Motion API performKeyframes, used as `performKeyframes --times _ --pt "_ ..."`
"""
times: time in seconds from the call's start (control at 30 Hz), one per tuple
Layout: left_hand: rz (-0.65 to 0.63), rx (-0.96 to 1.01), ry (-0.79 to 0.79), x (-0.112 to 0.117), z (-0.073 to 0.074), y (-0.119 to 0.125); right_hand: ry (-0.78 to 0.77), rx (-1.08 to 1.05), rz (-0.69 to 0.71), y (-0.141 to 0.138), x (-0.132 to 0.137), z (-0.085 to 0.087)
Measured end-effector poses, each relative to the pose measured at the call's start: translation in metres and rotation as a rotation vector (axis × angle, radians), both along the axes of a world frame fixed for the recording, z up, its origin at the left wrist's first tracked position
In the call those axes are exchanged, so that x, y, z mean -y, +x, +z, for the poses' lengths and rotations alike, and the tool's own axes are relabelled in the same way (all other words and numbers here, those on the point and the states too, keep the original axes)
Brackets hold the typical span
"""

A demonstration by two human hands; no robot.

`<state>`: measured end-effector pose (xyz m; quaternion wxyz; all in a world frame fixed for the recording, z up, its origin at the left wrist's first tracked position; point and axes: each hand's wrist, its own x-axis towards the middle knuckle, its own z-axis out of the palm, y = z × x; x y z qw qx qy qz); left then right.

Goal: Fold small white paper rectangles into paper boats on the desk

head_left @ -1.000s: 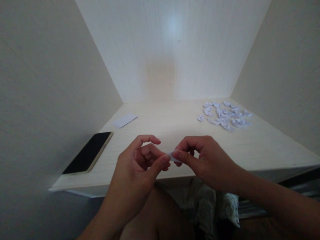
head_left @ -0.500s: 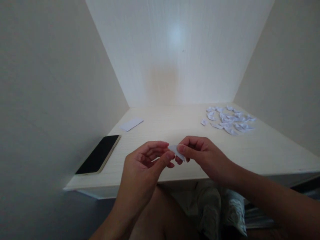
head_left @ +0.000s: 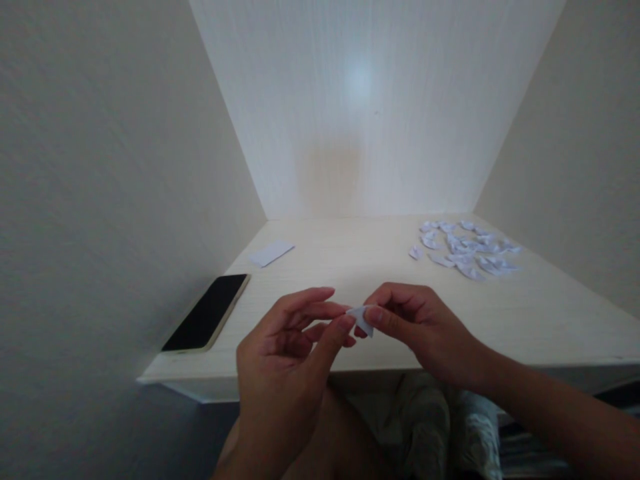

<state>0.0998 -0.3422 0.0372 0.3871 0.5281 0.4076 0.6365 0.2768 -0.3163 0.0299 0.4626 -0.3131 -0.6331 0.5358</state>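
A small folded piece of white paper is held between both hands above the front part of the table. My left hand pinches its left end between thumb and a fingertip, with the index finger raised. My right hand grips the other end with the thumb on top; the fingers behind the paper are partly hidden. Farther back on the right lies a loose pile of small folded white papers, and one folded piece sits a little apart on its left.
A black-screened phone with a pale edge lies at the table's left. Behind it rests a flat white stack of paper. Pale walls enclose the white table on the left, back and right. Below the front edge are my legs and shoes.
The paper has turned a little in my fingers, and my left index finger has lifted away from it. The whole view has shifted slightly, with things appearing lower and farther right.
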Motion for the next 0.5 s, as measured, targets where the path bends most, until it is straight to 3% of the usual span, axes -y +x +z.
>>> performKeyframes --times 0.23,0.5 --pt "0.062 -0.139 0.066 0.006 0.001 -0.005 0.043 0.087 -0.027 0.002 0.005 0.005" --pt "0.037 -0.13 0.051 0.007 0.002 -0.007 0.201 0.271 -0.124 -0.001 0.01 0.013"
